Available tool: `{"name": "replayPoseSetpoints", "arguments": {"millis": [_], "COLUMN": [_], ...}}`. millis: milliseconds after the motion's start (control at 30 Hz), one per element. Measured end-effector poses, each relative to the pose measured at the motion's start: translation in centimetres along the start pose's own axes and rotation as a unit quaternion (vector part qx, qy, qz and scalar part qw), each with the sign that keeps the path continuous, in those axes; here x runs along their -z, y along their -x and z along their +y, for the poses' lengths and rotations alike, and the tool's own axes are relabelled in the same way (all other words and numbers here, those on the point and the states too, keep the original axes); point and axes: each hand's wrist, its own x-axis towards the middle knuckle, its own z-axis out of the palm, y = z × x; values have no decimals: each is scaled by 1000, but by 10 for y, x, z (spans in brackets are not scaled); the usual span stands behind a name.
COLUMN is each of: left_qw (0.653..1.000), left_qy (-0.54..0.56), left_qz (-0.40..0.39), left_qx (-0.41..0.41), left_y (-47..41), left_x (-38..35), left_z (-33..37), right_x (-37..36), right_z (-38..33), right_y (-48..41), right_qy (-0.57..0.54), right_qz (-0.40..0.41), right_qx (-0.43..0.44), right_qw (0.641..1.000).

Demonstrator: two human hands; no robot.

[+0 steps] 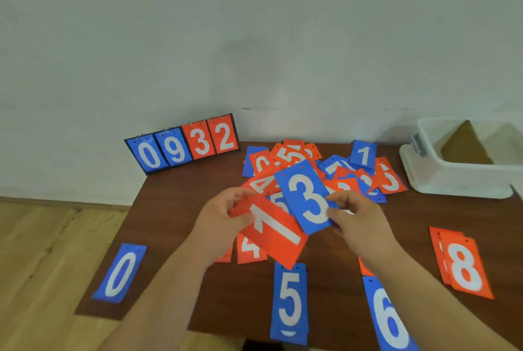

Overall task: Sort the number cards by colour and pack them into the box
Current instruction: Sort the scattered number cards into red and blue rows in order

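Note:
My left hand (223, 220) grips a red card marked 1 (278, 233) above the middle of the brown table (175, 209). My right hand (356, 219) pinches a blue card marked 3 (307, 195), which overlaps the red one. Behind both hands lies a mixed heap of red and blue number cards (325, 166). A white plastic box (464, 164) stands open at the table's far right. A blue 0 (120, 274) lies front left, a blue 5 (290, 302) and a blue 6 (389, 319) lie near the front edge, and a small red stack topped by an 8 (464, 264) lies right.
A flip scoreboard reading 0 9 3 2 (184, 144) leans against the pale wall at the table's back left corner. Wooden floor (42, 251) shows left of the table. A red 4 (250, 250) peeks out under the held red card.

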Motion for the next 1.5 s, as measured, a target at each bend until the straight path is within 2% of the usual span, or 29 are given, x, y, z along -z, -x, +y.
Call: {"name": "replayPoseSetpoints", "arguments": {"millis": [100,167,300,567,700,933,1100,1200,1367,1500], "left_qw": [1000,999,994,977,972,989,986,967,932,870], "left_qy": [-11,-15,-17,-11,12,-23,-161,-242,-315,-442], "left_qz": [-8,22,107,210,226,124,-11,-81,-177,-213], "left_qx": [-19,-27,7,20,57,73,46,14,-26,-53], "left_y": [34,48,58,34,3,-64,-120,-152,-189,-211], "left_x": [-8,-4,25,110,161,230,256,258,241,220], "left_z": [-3,-8,-21,-73,-106,-154,-177,-177,-178,-197], "right_x": [1,-2,-14,-72,-126,-207,-243,-255,-261,-263], "right_z": [-1,-1,-1,-5,-5,2,11,19,30,40], "right_y": [22,33,40,18,-4,-26,-30,-25,-13,-9], "right_qy": [43,71,102,141,160,177,182,197,249,246], "right_qz": [-8,-12,-24,-43,-48,-32,-22,-16,3,22], "right_qx": [34,50,59,59,43,-33,-81,-102,-138,-160], "right_qw": [998,996,993,987,985,983,980,975,959,956]}}
